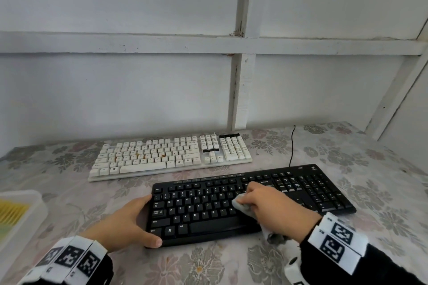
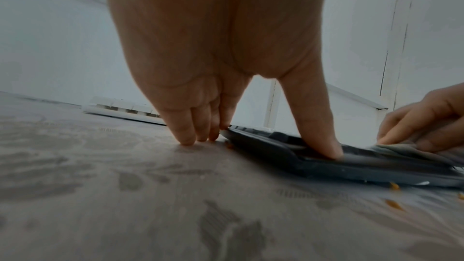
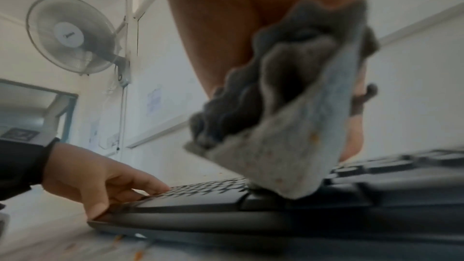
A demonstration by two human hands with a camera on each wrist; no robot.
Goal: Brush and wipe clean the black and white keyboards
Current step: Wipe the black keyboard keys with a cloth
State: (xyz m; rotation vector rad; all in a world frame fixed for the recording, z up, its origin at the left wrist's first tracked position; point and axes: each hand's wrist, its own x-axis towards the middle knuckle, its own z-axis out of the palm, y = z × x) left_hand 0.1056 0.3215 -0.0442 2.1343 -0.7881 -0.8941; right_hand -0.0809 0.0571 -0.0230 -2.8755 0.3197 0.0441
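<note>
Grey crumpled wiping cloth point(image 1: 245, 206) is bunched in my right hand point(image 1: 275, 203), pressed on the black plastic keyboard point(image 1: 208, 210) beneath it. My left hand point(image 1: 125, 222) clasps its left end, thumb on the front corner. The white keyboard point(image 1: 169, 155) lies beyond both hands on the floral tabletop point(image 1: 382, 180).

A translucent plastic box point(image 1: 22, 210) with something yellow inside sits at my far left on the floral tablecloth point(image 1: 382, 180). Orange crumbs point(image 2: 393, 203) dot that cloth nearby. A wall fan point(image 3: 75, 35) hangs behind me.
</note>
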